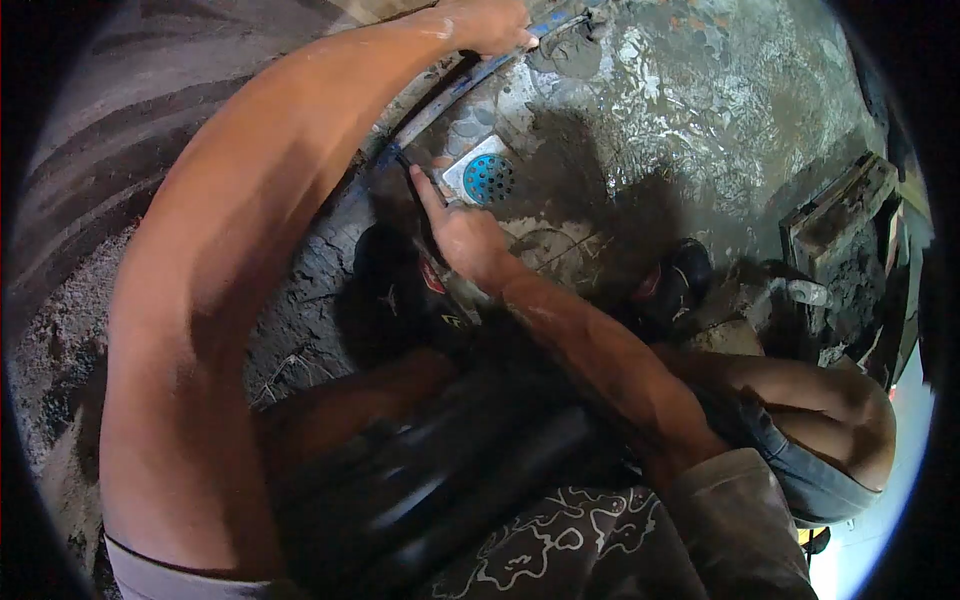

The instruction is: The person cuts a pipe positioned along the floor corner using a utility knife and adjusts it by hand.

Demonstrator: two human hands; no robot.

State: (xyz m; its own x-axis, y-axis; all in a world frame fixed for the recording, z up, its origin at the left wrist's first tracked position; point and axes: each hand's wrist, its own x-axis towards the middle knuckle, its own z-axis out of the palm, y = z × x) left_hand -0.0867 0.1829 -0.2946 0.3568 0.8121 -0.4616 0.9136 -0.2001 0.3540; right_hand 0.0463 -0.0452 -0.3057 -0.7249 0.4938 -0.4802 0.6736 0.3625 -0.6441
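A long, narrow bluish bar [455,97], smeared with cement, lies along the floor by the wall. At its far part, my left hand [492,25] is closed, with its fingertips on the bar. My right hand [468,235] is low over the floor near the bar's close end. Its index finger is stretched along a thin dark thing [410,178], and the other fingers are curled and mostly hidden. Just beyond that hand, a round blue drain cover [488,179] with holes sits in a pale square plate [458,178].
Wet, grey cement [720,95] covers much of the floor. Dark shoes [395,285] are on the floor beneath me. At the right stands a wooden-edged box [845,215] with grey mix in it, beside a cement-coated tool handle [808,292]. Rough rubble [60,350] lies at the left.
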